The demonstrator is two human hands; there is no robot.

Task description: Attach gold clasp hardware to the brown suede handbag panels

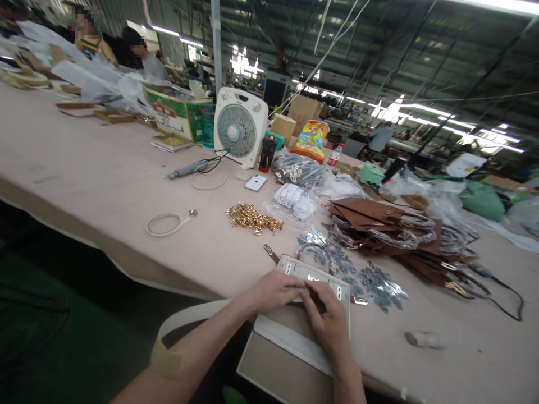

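Both of my hands rest on a cream bag panel (pixel 295 336) that lies at the near edge of the table (pixel 105 179). My left hand (pixel 275 290) lies over its upper part with the fingers curled down. My right hand (pixel 326 317) pinches something small at the panel's top centre, beside the metal fittings (pixel 311 276). What the fingers hold is too small to name. A cream strap (pixel 189 317) hangs off the panel below my left forearm.
Brown leather pieces with handles (pixel 391 233) are piled to the right, with silver parts (pixel 370 278) scattered in front. A heap of gold hardware (pixel 252 217), a white ring strap (pixel 166 224), a phone (pixel 255 182), a fan (pixel 240 128) and a soldering-type tool (pixel 187 168) lie further back. People sit at the far left.
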